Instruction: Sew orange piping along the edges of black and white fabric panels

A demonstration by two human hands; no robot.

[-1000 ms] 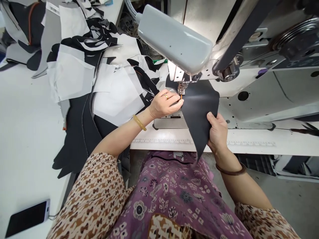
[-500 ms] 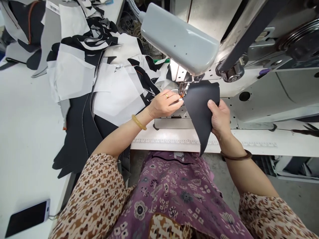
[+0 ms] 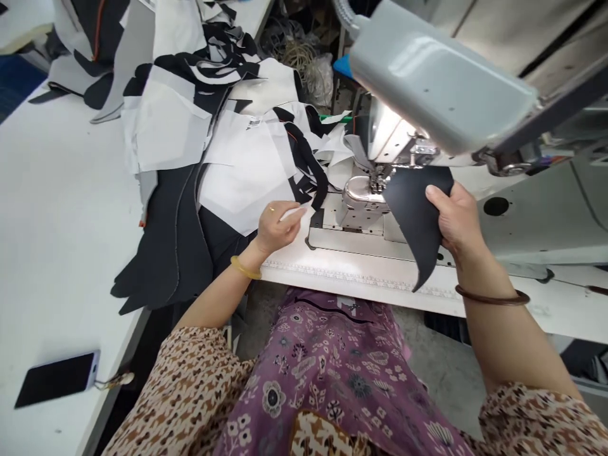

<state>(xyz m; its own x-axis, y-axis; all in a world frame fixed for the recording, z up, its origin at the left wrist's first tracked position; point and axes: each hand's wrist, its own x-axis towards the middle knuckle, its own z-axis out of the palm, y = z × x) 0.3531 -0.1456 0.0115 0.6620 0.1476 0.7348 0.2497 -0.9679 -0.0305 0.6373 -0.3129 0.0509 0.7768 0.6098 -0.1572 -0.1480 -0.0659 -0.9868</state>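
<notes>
A dark grey fabric piece hangs from my right hand, pinched between thumb and fingers along its right edge. Its upper left edge lies by the presser foot of the sewing machine, and its pointed lower end droops over the bed's front edge. My left hand is left of the machine, apart from the fabric, thumb and forefinger closed together. Something pale shows at those fingertips; I cannot make out whether it is held. Close by lie black strips and white pieces.
A grey lamp housing hangs over the needle area. Dark fabric panels drape over the edge of the white table at left. A phone lies at its near end. A printed ruler runs along the machine table's front.
My left hand has moved away from the presser foot, left and toward me. My right hand still grips the fabric. The camera view has shifted, with the machine now further right.
</notes>
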